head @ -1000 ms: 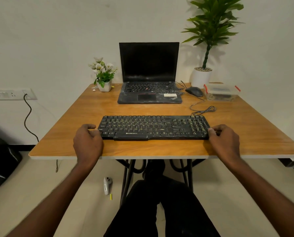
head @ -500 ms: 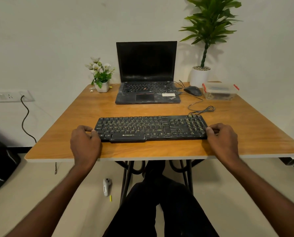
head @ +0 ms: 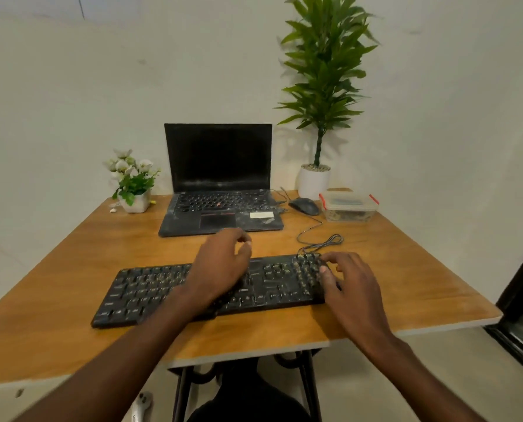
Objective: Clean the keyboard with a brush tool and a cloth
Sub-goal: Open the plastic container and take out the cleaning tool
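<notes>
Left hand [head: 220, 263] is over the middle of the keyboard [head: 211, 289], fingers loosely curled, nothing in it; whether it touches the keys I can't tell, the frame is motion-blurred. Forearm crosses the near edge of the keyboard from the near left.

Right hand [head: 350, 284] is on the keyboard's right end, fingers spread across the number-pad area, thumb lying on the keys. Not clamped around anything, just resting on the end.

Keyboard: black, full size, lying flat on the wooden table [head: 71, 269] in the near-centre, skewed so the left end sits nearer than the right end. Its cable [head: 321, 240] loops in a small coil just beyond the far right corner.

Far side of the table:
- open laptop [head: 220, 190], screen dark, dusty palm rest, centred just beyond the keyboard
- mouse [head: 304, 206] just right of the laptop
- clear lidded container [head: 348, 205] with red clips, right of the mouse; contents too small to make out
- tall green plant in a white pot [head: 314, 181] at the far right, behind mouse and container
- small flower pot [head: 133, 185] at the far left

No brush or cloth can be identified in either hand. A small white object [head: 141, 406] lies on the floor under the table's near edge, can't tell what it is.
</notes>
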`<state>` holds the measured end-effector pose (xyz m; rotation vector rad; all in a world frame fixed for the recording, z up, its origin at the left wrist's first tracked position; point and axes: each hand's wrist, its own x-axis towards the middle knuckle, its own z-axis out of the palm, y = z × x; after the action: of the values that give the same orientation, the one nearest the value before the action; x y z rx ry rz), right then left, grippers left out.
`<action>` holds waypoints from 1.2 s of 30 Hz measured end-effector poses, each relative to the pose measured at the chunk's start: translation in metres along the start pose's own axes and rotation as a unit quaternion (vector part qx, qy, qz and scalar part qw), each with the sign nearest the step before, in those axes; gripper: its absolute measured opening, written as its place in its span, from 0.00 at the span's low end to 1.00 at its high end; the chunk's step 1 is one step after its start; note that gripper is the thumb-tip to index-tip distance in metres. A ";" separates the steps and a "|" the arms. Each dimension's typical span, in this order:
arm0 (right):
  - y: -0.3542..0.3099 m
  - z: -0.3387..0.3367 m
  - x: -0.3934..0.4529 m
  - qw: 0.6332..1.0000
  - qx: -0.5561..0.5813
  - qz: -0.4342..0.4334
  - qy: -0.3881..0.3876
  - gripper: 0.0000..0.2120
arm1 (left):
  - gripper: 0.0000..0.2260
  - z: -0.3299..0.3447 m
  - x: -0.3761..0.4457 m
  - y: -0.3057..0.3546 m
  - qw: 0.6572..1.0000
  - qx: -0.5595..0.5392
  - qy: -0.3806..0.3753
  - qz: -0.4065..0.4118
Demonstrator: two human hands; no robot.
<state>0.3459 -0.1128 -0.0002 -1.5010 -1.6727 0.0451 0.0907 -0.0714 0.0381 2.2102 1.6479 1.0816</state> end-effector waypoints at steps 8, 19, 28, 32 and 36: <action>0.045 0.000 0.070 0.994 0.034 0.095 0.034 0.09 | 0.17 0.086 0.103 0.047 0.983 0.058 -0.175 0.012; 0.157 -0.004 0.188 0.984 -0.029 0.174 0.029 0.16 | 0.17 0.177 0.167 0.060 0.986 0.067 -0.151 -0.022; 0.194 0.001 0.245 0.936 0.141 0.321 0.040 0.28 | 0.13 0.195 0.216 0.073 0.967 -0.209 -0.011 -0.144; 0.212 0.010 0.251 0.912 0.240 0.329 0.044 0.19 | 0.14 0.207 0.235 0.080 0.931 -0.291 -0.062 -0.211; 0.209 0.009 0.243 0.888 0.306 0.339 0.059 0.14 | 0.05 0.224 0.237 0.077 0.920 -0.312 -0.022 -0.238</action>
<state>0.5302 0.1497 0.0157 -1.4617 -0.8352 0.7688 0.3207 0.1709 0.0228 1.3367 1.4345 1.1812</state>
